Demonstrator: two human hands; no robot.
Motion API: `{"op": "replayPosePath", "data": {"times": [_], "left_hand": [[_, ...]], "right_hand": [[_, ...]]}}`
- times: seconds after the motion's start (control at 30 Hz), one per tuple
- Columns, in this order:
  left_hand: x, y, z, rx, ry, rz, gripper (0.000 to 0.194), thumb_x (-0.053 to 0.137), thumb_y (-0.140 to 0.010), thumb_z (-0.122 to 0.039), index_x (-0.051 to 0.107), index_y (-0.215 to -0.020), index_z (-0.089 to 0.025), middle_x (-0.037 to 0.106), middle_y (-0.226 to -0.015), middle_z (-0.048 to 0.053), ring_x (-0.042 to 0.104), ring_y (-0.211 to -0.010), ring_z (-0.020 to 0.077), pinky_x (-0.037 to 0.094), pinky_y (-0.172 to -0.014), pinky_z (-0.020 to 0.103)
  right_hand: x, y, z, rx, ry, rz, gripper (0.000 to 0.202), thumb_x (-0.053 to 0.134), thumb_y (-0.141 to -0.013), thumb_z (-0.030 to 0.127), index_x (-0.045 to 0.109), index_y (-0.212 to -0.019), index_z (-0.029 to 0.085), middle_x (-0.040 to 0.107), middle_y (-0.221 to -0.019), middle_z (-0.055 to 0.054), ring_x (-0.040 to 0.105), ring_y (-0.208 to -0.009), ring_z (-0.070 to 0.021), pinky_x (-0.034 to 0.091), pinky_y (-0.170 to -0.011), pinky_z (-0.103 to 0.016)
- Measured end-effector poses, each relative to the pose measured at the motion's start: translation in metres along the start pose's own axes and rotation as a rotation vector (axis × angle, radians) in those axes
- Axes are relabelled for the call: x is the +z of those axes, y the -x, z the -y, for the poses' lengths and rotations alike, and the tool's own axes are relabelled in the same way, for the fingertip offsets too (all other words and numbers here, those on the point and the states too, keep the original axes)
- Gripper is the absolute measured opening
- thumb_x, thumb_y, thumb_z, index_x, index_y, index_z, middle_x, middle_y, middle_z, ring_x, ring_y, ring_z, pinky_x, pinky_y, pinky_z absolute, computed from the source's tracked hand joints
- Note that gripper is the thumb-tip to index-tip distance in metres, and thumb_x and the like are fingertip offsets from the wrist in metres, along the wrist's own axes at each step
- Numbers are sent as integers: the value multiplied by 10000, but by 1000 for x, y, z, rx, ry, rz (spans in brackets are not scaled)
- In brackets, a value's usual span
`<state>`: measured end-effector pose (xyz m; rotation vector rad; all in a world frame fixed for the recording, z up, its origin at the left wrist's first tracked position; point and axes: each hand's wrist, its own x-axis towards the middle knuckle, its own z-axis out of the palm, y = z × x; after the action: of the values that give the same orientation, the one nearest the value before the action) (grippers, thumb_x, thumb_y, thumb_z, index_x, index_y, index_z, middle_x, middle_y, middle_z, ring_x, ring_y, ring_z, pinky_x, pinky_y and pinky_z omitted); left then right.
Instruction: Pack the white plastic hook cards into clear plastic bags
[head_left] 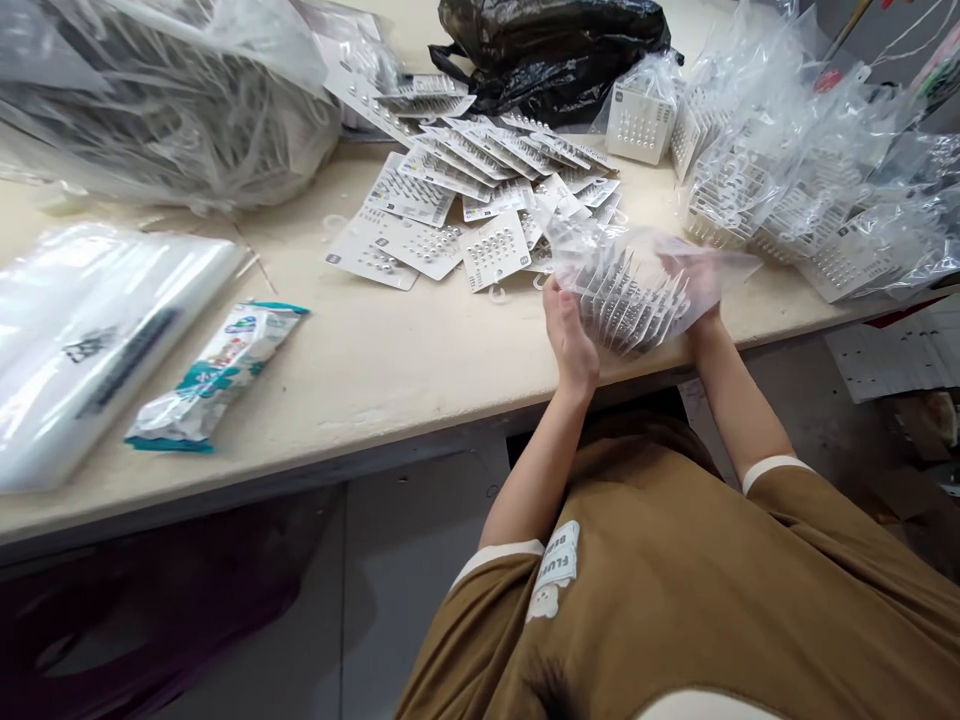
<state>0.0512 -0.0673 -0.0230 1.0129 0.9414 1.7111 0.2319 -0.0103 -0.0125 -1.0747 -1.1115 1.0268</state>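
Observation:
Between my two hands, at the table's front edge, is a clear plastic bag [637, 290] packed with a row of earring cards. My left hand [570, 335] grips its left side, with the thumb along the plastic. On the bag's right side is my right hand [701, 285], partly hidden behind the film and blurred, its fingers closed on the bag. Just beyond the bag lies a spread pile of loose earring cards [495, 245], white with rows of small studs and overlapping one another.
Filled bags of cards [795, 200] crowd the right side. A black plastic bag [555, 50] sits at the back, and a large full translucent bag [172, 110] at the back left. A stack of clear bags [97, 350] and a teal-and-white packet [217, 375] lie at the left.

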Motion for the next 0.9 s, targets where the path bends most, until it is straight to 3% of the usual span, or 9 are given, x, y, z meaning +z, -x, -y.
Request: {"op": "replayPosePath", "data": {"times": [0.13, 0.27, 0.33, 0.43, 0.53, 0.6, 0.7, 0.8, 0.9], "left_hand": [[-21, 5, -8, 4, -50, 15, 537, 483, -937, -715, 655, -1172, -264, 688, -1221, 72, 621, -1249, 258, 469, -1114, 422], [-20, 21, -23, 73, -142, 106, 458, 461, -994, -615, 708, -1162, -268, 704, -1241, 73, 617, -1263, 262, 482, -1099, 421], [-19, 32, -31, 143, -215, 160, 428, 444, -1015, -561, 719, -1167, -270, 691, -1260, 81, 625, -1236, 266, 538, -1008, 407], [-27, 41, -36, 203, -272, 330, 350, 511, -1001, -494, 752, -1055, -246, 713, -1155, 93, 691, -1046, 242, 590, -830, 353], [-37, 29, -30, 207, -255, 265, 244, 603, -965, -447, 717, -1041, -245, 711, -1089, 75, 706, -913, 198, 585, -772, 316], [-38, 13, -22, 205, -277, 161, 367, 700, -901, -456, 649, -1216, -274, 655, -1277, 91, 674, -1112, 235, 570, -902, 354], [-31, -10, -14, 100, -258, 286, 573, 749, -846, -517, 597, -1340, -270, 590, -1436, 117, 584, -1313, 298, 502, -1070, 442], [-21, -23, -14, -6, -190, 361, 447, 758, -824, -540, 731, -1114, -200, 752, -1128, 114, 719, -1045, 281, 574, -933, 415], [-16, -32, -20, -37, -168, 328, 403, 833, -747, -510, 761, -967, -179, 766, -891, 80, 730, -815, 238, 602, -788, 381]], "right_hand": [[0, 71, 10, -243, 71, -296, 627, 276, -909, 766, 424, -1409, 419, 477, -1532, -1, 444, -1472, -243, 322, -1241, -572], [21, 126, 19, -210, 132, -56, 900, 698, -803, 602, 186, -1533, 482, 234, -1683, 24, 302, -1555, -272, 289, -1275, -546], [21, 114, 21, -159, 115, 2, 803, 692, -827, 515, 280, -1512, 442, 321, -1650, 9, 369, -1519, -262, 337, -1265, -508], [-2, 64, 24, -91, -22, 132, 596, 682, -790, 496, 518, -1346, 357, 577, -1453, -24, 500, -1425, -271, 367, -1251, -493], [-25, 35, 26, -137, 45, -21, 525, 648, -811, 536, 551, -1294, 354, 581, -1435, -21, 495, -1428, -255, 346, -1254, -490], [-27, 45, 23, -242, 78, -207, 529, 495, -902, 617, 460, -1376, 385, 502, -1505, -24, 478, -1440, -237, 337, -1246, -517], [-15, 87, 12, -353, 169, -248, 747, 494, -881, 719, 226, -1516, 432, 300, -1640, -34, 373, -1515, -255, 305, -1251, -561], [-4, 115, 2, -273, 320, -83, 1086, 781, -731, 630, 109, -1566, 456, 77, -1721, 2, 128, -1608, -263, 173, -1310, -539], [-8, 102, 2, -180, 264, 10, 989, 834, -730, 505, 271, -1538, 416, 272, -1675, -32, 290, -1560, -258, 244, -1304, -514]]}}
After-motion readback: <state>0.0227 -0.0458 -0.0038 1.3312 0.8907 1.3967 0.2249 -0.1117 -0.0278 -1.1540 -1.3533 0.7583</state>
